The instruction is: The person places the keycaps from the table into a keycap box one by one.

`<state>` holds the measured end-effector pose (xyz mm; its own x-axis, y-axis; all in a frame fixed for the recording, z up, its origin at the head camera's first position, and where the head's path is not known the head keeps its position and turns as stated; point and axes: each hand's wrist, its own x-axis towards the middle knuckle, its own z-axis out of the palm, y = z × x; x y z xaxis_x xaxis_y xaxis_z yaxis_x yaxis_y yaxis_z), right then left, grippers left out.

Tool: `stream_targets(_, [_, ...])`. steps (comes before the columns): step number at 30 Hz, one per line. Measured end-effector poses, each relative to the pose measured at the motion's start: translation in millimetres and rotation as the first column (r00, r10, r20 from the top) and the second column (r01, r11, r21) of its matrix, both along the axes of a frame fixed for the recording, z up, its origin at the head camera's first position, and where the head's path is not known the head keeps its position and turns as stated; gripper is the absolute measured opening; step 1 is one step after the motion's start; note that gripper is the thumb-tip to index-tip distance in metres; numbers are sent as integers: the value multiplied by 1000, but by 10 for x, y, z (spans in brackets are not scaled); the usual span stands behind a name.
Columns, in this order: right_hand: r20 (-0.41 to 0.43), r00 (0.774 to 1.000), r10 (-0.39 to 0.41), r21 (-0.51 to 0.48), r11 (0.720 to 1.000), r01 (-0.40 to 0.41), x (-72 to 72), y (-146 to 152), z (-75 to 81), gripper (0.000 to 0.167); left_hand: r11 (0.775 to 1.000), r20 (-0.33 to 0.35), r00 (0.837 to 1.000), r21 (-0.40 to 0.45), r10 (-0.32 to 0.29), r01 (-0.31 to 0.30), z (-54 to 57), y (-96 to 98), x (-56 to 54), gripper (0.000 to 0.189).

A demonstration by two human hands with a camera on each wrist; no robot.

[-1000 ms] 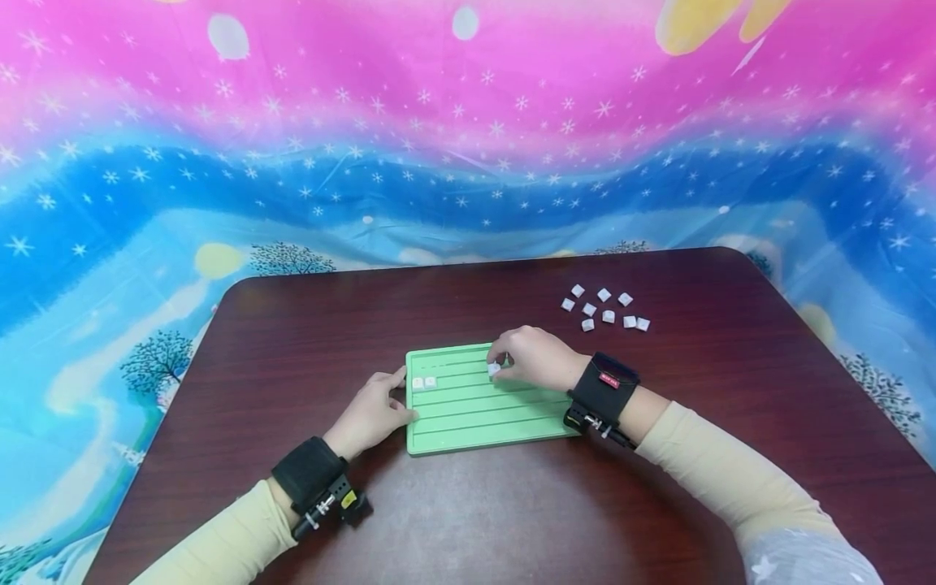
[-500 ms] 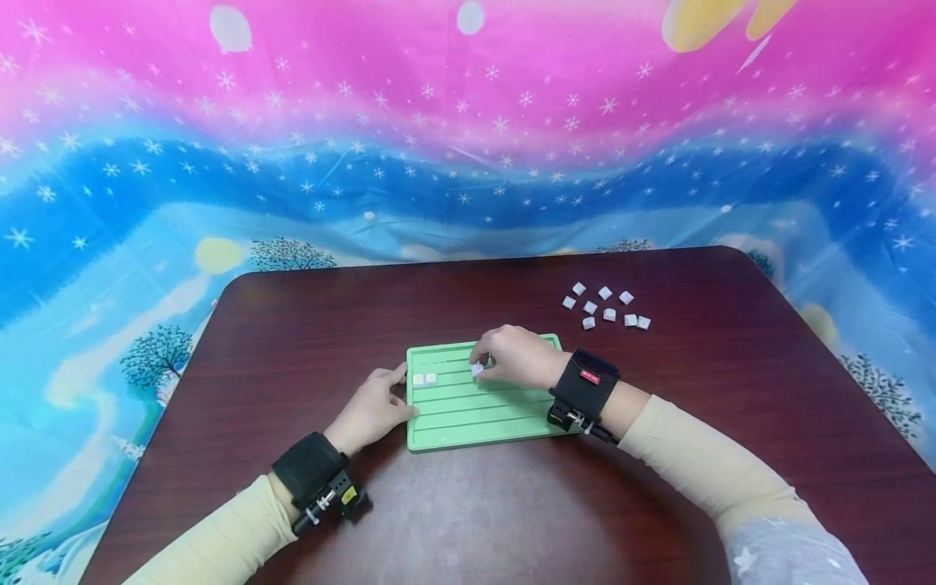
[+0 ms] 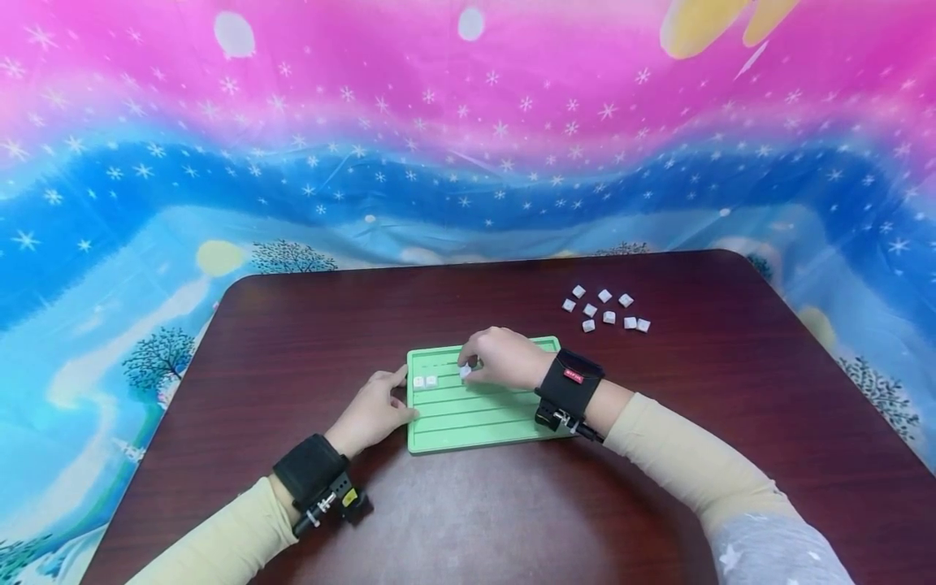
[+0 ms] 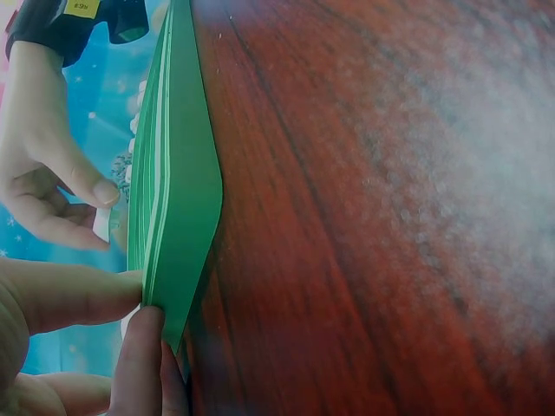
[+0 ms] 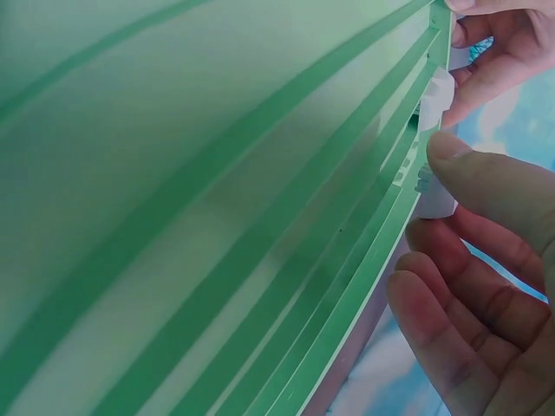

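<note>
Pinching white keycap [image 3: 465, 371] in right hand [image 3: 506, 357], over green tray [image 3: 471, 416] at 10 o'clock. Grasping tray edge at 9 o'clock with left hand [image 3: 370, 416]. Noting two more keycaps [image 3: 431, 381] just inside; nine loose keycaps [image 3: 609, 318] on table [image 3: 329, 325], 2 o'clock.

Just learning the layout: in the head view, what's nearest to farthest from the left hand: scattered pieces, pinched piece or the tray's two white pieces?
From the left hand:
1. Two white pieces, left end of green tray.
2. Pinched piece, in right hand, farther right.
3. Scattered pieces, on the table, far right.
</note>
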<state>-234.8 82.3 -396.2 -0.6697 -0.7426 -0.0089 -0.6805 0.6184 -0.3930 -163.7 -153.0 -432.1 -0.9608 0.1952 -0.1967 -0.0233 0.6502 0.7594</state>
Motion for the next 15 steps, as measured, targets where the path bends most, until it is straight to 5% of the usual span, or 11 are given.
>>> stream_targets(15, [6, 999, 39, 15, 999, -39, -44, -98, -64, 18, 1000, 6, 1000, 6, 1, -1, 6, -7, 13, 78])
